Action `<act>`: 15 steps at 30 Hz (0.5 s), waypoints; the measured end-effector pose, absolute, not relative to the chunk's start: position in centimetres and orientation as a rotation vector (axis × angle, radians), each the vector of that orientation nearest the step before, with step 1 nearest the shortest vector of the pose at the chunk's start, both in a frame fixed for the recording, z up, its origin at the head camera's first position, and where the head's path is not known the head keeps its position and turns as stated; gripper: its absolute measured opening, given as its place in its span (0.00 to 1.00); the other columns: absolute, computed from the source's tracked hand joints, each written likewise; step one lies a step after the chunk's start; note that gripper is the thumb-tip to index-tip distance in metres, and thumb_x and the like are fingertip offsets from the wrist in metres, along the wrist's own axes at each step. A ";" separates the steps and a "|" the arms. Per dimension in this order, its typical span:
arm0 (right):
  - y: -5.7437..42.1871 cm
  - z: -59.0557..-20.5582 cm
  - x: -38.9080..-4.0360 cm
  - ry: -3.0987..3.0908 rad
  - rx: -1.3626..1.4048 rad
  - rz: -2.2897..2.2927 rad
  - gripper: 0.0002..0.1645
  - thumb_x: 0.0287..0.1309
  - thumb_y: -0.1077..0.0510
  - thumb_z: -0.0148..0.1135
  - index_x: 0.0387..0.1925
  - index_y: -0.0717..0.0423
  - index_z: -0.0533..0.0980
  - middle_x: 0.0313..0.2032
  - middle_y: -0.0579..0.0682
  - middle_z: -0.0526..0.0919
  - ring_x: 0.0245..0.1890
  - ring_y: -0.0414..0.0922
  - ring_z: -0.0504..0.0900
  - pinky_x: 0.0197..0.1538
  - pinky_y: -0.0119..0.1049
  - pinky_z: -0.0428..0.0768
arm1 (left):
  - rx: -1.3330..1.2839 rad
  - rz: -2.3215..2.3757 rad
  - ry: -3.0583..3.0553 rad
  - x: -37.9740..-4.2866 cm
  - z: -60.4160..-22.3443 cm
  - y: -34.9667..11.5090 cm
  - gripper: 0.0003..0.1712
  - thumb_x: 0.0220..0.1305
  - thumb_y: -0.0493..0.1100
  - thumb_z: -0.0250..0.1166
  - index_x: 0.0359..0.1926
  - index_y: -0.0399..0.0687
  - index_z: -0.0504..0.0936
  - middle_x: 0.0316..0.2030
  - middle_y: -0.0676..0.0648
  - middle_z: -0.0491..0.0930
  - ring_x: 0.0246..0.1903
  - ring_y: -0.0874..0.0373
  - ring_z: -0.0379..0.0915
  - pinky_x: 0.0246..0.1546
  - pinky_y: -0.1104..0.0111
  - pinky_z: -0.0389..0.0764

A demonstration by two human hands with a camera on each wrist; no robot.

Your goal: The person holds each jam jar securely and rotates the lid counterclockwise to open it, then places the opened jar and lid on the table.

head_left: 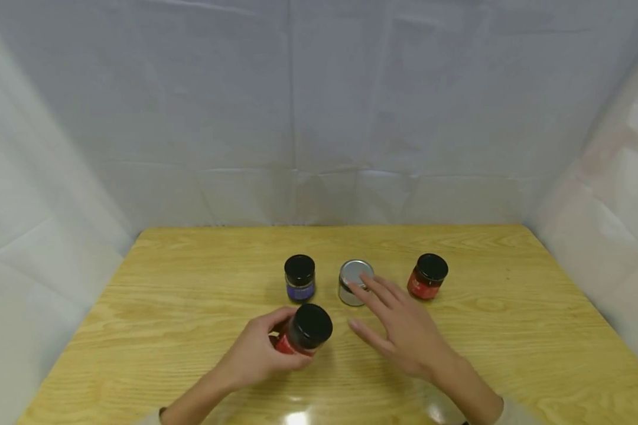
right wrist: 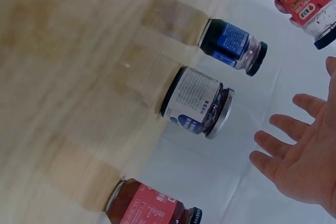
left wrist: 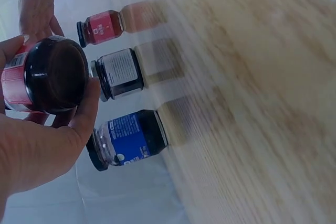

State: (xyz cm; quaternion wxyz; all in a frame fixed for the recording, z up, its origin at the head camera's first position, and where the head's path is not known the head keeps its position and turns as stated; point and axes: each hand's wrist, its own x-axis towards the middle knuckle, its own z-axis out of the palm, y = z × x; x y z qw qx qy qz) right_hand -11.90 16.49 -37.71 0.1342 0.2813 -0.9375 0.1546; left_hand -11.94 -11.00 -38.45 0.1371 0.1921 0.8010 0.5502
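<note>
My left hand grips a red-labelled jar with a black lid, held up off the table and slightly tilted. In the left wrist view its dark base faces the camera. My right hand has its fingers spread and holds nothing; in the head view its fingertips overlap the silver-lidded jar. That jar has a white label and stands upright. Left of it is a blue-labelled jar with a black lid. A second red-labelled jar stands to the right.
The jars stand in a loose row on a wooden table. White sheeting hangs behind the table's far edge and along both sides. Light glares off the table near the front.
</note>
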 end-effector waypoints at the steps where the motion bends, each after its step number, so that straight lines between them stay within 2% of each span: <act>1: 16.5 -37.8 -11.7 -2.725 0.806 0.451 0.36 0.67 0.36 0.46 0.72 0.43 0.59 0.70 0.50 0.60 0.67 0.53 0.59 0.64 0.54 0.61 | 0.557 1.582 2.320 -11.9 -38.5 -10.9 0.32 0.44 0.47 0.78 0.53 0.50 0.78 0.42 0.49 0.79 0.38 0.54 0.76 0.36 0.66 0.79; 7: 16.8 -38.6 -11.1 -2.776 0.754 0.488 0.35 0.67 0.35 0.46 0.71 0.41 0.60 0.70 0.48 0.60 0.67 0.51 0.60 0.62 0.55 0.64 | 0.559 1.517 2.342 -11.8 -39.1 -10.2 0.34 0.43 0.47 0.77 0.55 0.54 0.77 0.42 0.51 0.78 0.39 0.55 0.75 0.37 0.65 0.79; 15: 16.8 -38.9 -10.1 -2.823 0.717 0.589 0.34 0.67 0.36 0.46 0.71 0.39 0.59 0.69 0.45 0.61 0.65 0.49 0.64 0.59 0.56 0.67 | 0.572 1.446 2.410 -11.4 -39.4 -9.5 0.34 0.40 0.46 0.78 0.53 0.51 0.77 0.42 0.52 0.78 0.40 0.57 0.74 0.38 0.66 0.78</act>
